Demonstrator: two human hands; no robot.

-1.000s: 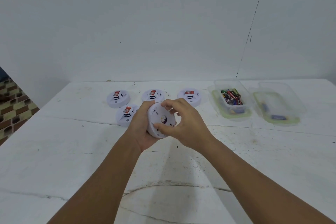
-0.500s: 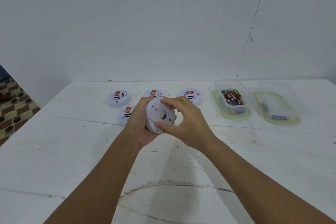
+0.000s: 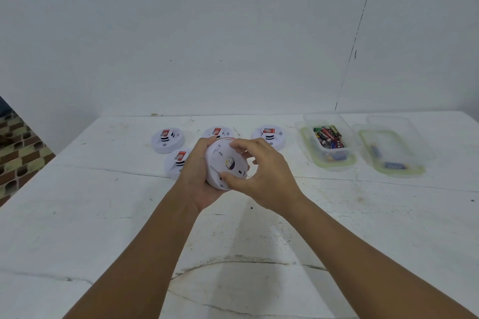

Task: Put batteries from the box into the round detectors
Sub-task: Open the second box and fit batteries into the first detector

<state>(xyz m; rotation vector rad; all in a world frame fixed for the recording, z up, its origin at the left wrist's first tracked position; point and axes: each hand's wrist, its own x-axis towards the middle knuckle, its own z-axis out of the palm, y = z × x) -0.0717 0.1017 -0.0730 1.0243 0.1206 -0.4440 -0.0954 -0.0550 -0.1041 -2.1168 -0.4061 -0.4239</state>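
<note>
A round white detector (image 3: 225, 163) is held up above the table with its back side facing me. My left hand (image 3: 198, 173) cups it from the left and underneath. My right hand (image 3: 261, 173) grips its right rim, thumb on the lower edge and fingers curled over the top. Several more white detectors lie on the table behind: one at the far left (image 3: 168, 140), one close to my left hand (image 3: 177, 163), one partly hidden behind the held detector (image 3: 219, 132), and one to the right (image 3: 269, 135). A clear box (image 3: 327, 142) holds several batteries (image 3: 328, 135).
The box's clear lid (image 3: 394, 147) lies upturned to the right of the box, with small items on it. The white table (image 3: 103, 215) has cracks and a left edge dropping to a tiled floor (image 3: 18, 158). A white wall stands behind.
Both hands have lifted the detector slightly and turned it a little; my right fingers have shifted along its rim. The detectors on the table and the box have not moved.
</note>
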